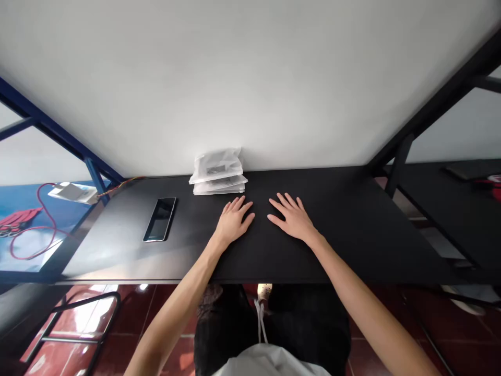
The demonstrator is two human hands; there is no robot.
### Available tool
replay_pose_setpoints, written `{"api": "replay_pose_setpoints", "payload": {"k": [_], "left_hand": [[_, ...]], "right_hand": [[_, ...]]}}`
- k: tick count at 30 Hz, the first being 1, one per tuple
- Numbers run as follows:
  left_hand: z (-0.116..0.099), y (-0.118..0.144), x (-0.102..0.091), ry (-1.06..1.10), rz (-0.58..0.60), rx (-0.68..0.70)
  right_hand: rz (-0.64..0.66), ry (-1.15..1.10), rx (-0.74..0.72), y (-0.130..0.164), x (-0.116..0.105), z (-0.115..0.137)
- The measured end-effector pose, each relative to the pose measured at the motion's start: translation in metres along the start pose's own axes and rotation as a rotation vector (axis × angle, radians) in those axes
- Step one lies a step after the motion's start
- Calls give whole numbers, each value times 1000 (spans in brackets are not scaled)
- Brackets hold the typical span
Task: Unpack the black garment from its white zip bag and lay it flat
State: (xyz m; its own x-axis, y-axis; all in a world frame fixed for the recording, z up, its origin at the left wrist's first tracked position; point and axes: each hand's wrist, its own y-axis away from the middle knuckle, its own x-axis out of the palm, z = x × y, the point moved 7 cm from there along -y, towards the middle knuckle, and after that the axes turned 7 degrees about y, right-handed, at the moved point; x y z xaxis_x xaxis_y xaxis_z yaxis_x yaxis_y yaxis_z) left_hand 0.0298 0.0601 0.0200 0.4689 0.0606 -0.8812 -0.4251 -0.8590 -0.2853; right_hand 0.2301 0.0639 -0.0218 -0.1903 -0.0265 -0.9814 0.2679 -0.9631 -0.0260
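Head view: both hands, left hand and right hand, are lying flat and empty on the black desk, just short of the stacked frosted plastic pouches against the wall — probably light, slippery, floppy; best pinched at an edge.

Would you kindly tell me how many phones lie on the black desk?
1: the phone lies face up, left of the left hand; no others show.

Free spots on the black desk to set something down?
Bare desk runs from the right hand to the right frame post. Another patch lies between the phone and the left hand. The front strip under the forearms is bare. Crowded: back centre, where the stack of white bags sits beyond the left hand.
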Motion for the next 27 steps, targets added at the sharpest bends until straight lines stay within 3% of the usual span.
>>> {"api": "replay_pose_setpoints", "payload": {"k": [5, 7, 10, 15, 27], "left_hand": [[7, -3, -57, 21, -437, 66], [14, -8, -75, -21, -528, 40], [27, -23, -87, -93, -496, -61], [55, -49, -85, -145, -355, -211], [64, -82, -89, -211, -237, -213]], "right_hand": [[14, -24, 10, 0, -2, 0], [10, -29, 11, 1, -3, 0], [0, -43, 1, 1, -4, 0], [-10, -45, -16, 1, -3, -1], [-11, -73, 0, 0, -4, 0]]}}
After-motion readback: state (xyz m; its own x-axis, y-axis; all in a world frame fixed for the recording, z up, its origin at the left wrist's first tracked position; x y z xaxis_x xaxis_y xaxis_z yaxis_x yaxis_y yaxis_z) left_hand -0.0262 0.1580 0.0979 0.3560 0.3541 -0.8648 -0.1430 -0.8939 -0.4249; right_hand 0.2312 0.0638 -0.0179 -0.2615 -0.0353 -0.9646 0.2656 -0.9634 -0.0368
